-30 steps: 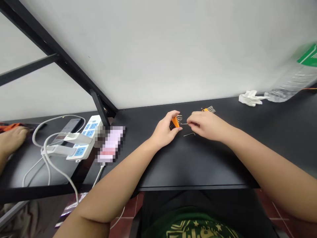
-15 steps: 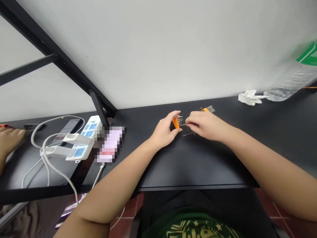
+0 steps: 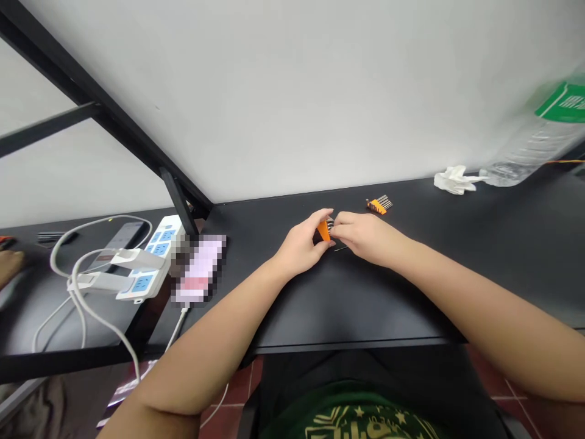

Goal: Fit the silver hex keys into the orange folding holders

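My left hand (image 3: 299,245) is closed around an orange hex key holder (image 3: 324,230), thumb below and fingers above. Bent metal keys stick out of the holder's right side. My right hand (image 3: 359,233) pinches at those keys, its fingertips right against the holder; the hex key it grips is mostly hidden. A loose hex key (image 3: 340,249) lies on the black table (image 3: 347,305) just below my right fingers, partly covered. Behind my right hand, a second orange holder (image 3: 376,206) with several metal keys rests on the table.
To the left stand a white power strip (image 3: 155,268) with plugs and cables, and a charging phone (image 3: 200,268). A black metal frame (image 3: 178,198) rises beside them. At the back right are a crumpled tissue (image 3: 454,180) and a plastic bottle (image 3: 521,158). Another person's hand (image 3: 9,266) shows far left.
My right hand has moved left with the hex key, up against the holder. The second orange holder is now fully uncovered. The other person's hand has shifted left.
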The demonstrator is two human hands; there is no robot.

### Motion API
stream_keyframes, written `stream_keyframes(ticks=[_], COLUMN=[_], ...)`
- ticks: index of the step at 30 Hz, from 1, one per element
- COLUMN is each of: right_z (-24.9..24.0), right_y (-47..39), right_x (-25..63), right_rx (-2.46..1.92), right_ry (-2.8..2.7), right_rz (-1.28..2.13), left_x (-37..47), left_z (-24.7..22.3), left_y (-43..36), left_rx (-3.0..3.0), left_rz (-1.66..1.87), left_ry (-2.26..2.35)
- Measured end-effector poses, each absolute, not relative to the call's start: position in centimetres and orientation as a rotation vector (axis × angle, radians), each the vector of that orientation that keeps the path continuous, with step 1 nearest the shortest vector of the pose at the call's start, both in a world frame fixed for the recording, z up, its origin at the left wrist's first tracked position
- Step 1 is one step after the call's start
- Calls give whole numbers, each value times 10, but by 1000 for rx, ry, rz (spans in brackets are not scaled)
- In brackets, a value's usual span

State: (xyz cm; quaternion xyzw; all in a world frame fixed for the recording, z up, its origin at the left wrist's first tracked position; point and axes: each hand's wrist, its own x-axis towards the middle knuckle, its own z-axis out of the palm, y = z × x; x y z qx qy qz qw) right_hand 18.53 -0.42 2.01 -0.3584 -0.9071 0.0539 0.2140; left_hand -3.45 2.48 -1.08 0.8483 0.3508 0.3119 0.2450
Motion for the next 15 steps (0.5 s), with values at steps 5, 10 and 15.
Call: stream_keyframes(ticks=[5, 10, 15], right_z=[15, 11, 9], right_y=[0, 4, 3], right_x=[182, 183, 184], right_rx=[-959, -1035, -1006], right_ry=[-2324, -2268, -2391], right_rz=[284, 277, 155], left_x=[-35, -34, -33], left_z=[-11, -12, -12], left_y=[26, 27, 26], left_rx=[2249, 2202, 2176], left_rz=[886, 897, 888], left_ry=[994, 979, 952])
